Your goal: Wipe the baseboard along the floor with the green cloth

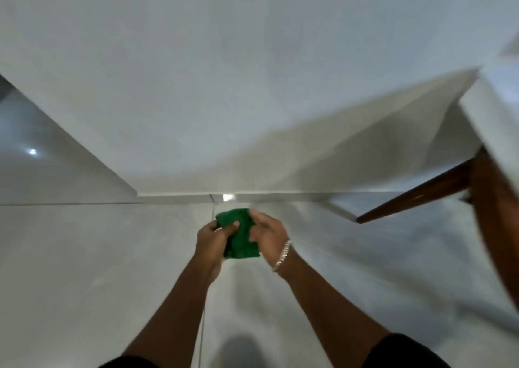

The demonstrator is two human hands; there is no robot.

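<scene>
A bunched green cloth (241,233) is held in front of me above the pale tiled floor. My left hand (214,238) grips its left side and my right hand (268,233), with a silver bracelet on the wrist, grips its right side. Just beyond the cloth a low white baseboard (179,198) runs left to right along the foot of the white wall (224,87). The hands and the cloth are short of the baseboard and do not touch it.
A dark wooden table leg (415,193) slants in from the right under a white tabletop (494,109). The wall ends in a corner at the left (84,148), with glossy floor (33,154) past it. A tile joint (203,311) runs toward me.
</scene>
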